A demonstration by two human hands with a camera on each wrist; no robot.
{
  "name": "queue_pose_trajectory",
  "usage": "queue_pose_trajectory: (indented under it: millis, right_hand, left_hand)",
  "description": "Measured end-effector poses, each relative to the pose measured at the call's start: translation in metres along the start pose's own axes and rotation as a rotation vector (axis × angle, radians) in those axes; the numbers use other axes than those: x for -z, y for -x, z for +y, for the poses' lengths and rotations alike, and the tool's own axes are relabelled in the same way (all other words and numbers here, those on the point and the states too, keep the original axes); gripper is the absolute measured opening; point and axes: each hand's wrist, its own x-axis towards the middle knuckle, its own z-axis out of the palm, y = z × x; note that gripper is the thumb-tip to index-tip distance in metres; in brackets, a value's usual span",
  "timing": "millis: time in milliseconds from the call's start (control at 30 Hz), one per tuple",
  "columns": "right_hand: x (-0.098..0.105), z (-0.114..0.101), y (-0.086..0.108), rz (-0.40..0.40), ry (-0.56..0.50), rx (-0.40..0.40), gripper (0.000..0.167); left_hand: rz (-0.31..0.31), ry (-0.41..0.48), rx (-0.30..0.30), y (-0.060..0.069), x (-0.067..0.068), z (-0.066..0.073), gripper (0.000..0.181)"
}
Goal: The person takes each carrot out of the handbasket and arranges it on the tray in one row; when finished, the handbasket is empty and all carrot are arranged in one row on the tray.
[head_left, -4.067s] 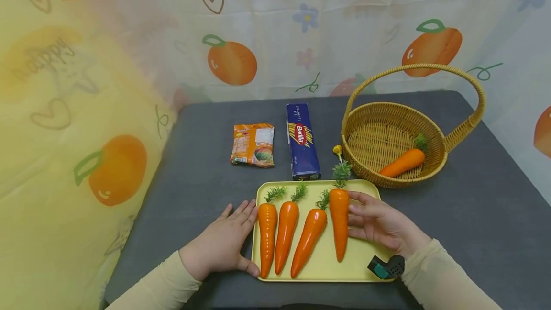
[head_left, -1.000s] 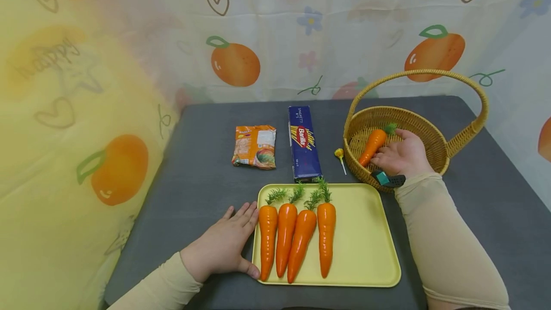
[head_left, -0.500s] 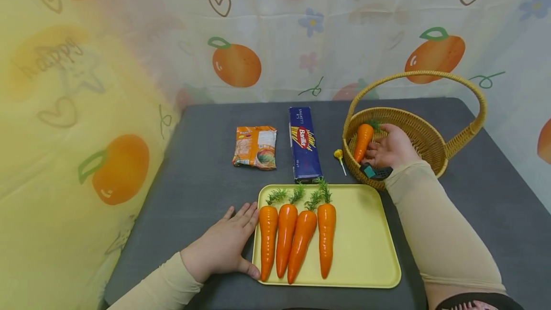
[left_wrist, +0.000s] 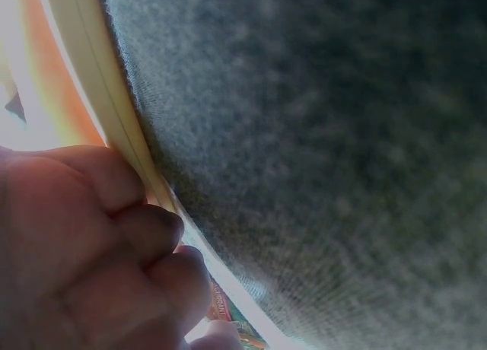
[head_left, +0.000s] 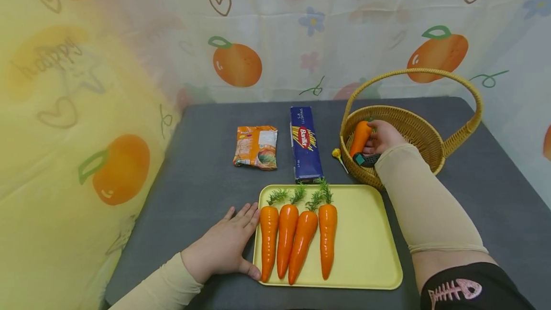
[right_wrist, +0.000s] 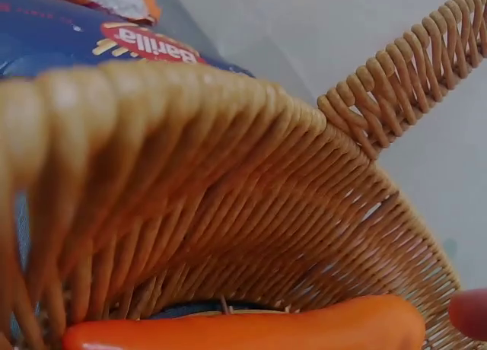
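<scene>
My right hand [head_left: 383,136] is inside the wicker basket [head_left: 417,130], its fingertips along the right side of an orange carrot [head_left: 360,138]. That carrot leans by the basket's left wall. In the right wrist view the carrot [right_wrist: 266,333] lies along the bottom of the picture, and one fingertip [right_wrist: 470,313] shows slightly apart from its thick end. My left hand [head_left: 224,245] lies spread against the left edge of the yellow tray [head_left: 361,243], thumb at the near corner. Several carrots [head_left: 303,248] with green tops lie side by side on the tray's left half.
Behind the tray are an orange snack packet [head_left: 256,147] and a blue Barilla spaghetti box [head_left: 306,145]. A yellow lollipop [head_left: 337,153] lies against the basket's left side. The basket's tall handle [head_left: 430,71] arches over it. A printed cloth hangs behind the table.
My right hand has left the carrot placed on the tray and reached into the basket. The basket's carrot has shifted left and stands steeper. The basket has moved slightly left. My left hand stays put.
</scene>
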Motion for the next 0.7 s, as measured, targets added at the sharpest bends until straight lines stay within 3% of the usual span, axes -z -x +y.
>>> queue_pose_trajectory:
  millis: [167, 367, 533, 700]
  right_hand:
    - [-0.001, -0.002, -0.006, 0.022, 0.057, 0.000, 0.065]
    - [0.003, -0.001, -0.015, -0.038, 0.163, 0.052, 0.027]
    - [0.002, -0.001, -0.022, -0.140, 0.066, 0.041, 0.021]
    - [0.002, -0.003, -0.016, -0.225, -0.108, 0.022, 0.032]
  left_hand:
    - [0.002, -0.008, -0.005, 0.000, -0.001, -0.001, 0.146]
    - [0.004, -0.018, -0.005, 0.001, -0.001, 0.000, 0.146]
    - [0.008, -0.018, -0.008, 0.001, 0.000, 0.000, 0.146]
    - [0.007, -0.005, -0.011, 0.001, -0.001, -0.002, 0.146]
